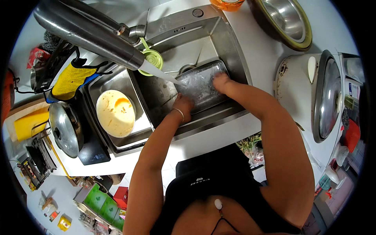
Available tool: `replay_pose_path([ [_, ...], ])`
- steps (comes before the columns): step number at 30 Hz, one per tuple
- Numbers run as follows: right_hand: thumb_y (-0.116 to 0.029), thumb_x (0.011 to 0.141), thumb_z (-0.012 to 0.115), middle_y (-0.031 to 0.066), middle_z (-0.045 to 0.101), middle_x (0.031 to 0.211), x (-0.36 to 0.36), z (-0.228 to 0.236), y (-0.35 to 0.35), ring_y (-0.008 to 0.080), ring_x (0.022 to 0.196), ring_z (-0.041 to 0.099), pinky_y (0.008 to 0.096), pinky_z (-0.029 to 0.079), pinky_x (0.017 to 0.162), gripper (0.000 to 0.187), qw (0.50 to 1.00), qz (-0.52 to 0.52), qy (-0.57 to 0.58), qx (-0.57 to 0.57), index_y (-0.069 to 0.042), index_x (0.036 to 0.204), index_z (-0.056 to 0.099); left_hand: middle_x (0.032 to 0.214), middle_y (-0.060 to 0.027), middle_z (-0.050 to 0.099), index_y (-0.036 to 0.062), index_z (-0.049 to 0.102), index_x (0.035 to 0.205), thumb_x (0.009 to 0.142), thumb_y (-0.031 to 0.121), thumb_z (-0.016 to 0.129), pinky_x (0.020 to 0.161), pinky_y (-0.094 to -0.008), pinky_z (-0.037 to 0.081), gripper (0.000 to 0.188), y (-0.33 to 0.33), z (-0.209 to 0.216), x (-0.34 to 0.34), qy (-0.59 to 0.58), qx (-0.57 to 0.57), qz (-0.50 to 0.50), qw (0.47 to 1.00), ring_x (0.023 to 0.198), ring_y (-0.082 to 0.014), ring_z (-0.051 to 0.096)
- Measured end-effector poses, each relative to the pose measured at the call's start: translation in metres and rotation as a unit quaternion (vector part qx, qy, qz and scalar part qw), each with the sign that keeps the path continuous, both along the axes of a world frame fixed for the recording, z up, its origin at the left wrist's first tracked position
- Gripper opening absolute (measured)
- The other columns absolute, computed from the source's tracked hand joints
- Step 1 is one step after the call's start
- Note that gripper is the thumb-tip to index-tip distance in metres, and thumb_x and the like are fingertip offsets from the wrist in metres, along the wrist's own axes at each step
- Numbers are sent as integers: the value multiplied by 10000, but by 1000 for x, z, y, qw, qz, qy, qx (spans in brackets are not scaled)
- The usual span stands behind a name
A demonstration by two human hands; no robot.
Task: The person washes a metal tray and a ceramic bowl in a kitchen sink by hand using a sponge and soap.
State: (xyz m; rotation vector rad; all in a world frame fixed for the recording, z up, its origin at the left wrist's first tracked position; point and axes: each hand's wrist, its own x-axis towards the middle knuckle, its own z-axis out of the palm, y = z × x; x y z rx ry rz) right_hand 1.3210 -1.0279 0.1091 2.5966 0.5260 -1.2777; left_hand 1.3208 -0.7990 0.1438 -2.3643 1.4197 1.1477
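Here, our left hand (183, 107) meets the left side of a rectangular tray (200, 91) and our right hand (221, 83) its right side; we cannot tell whether the fingers pinch it. The tray lies in the right sink basin (231, 49), under water from the faucet (96, 35). Farther out, we see a green strainer (154, 61) and a round bowl (113, 113).

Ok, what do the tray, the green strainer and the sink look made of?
Tray: smooth, glossy, maybe metal or plastic; wet glare leaves it open. Green strainer: probably moulded plastic, by its even lime colour. Sink: likely satin stainless steel, from its grey sheen and soft reflections.
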Motion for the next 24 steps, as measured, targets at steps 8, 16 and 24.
replay_pose_path([
  [8,-149,803,508,173,535,1138,-12,-37,-2,307,1054,475,376,400,859,275,975,7,-208,-77,-29,990,669,1158,-139,559,62,642,1044,829,194,487,1022,-513,253,297,4,-46,-10,-47,-44,-22,998,1111,-296,493],
  [16,-158,813,554,185,603,1029,-30,-3,-9,305,1003,564,380,472,857,295,990,-81,-110,45,43,1016,626,839,-117,665,81,691,823,809,141,484,866,-459,399,217,11,-33,-20,-14,-7,-163,986,873,-278,621],
  [24,-77,794,524,232,583,1015,48,-71,32,343,991,564,364,477,831,275,776,-500,-348,161,-21,1049,609,858,-110,672,87,691,831,800,139,498,669,-383,513,202,-1,5,-9,-6,-82,-176,981,806,-269,653],
])
